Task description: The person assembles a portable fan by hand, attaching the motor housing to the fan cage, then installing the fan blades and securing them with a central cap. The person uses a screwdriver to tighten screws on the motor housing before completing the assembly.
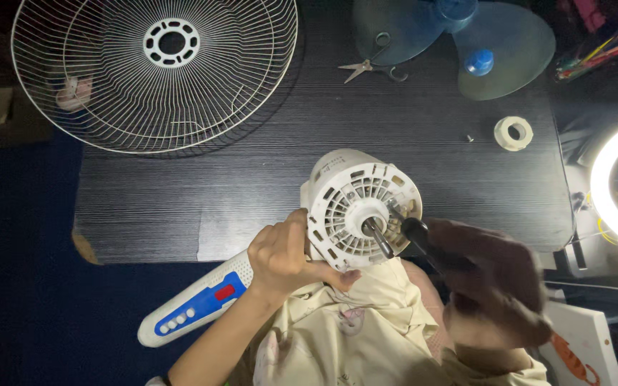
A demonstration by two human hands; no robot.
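Steadying the white fan motor housing [361, 209] at the near edge of the dark surface [252, 164], the left hand [280, 257] grips its rim while the blurred right hand [498, 282] clenches a black-handled screwdriver [423, 239], best kept square to the housing's face.

white motor housing [361, 207], blue blades [509, 43], black table [252, 179]

Single head-worn camera, aimed steeply downward over the dark bench [252, 179]. Close range: the white fan motor housing [363, 211] sits at frame centre, just below the lens.
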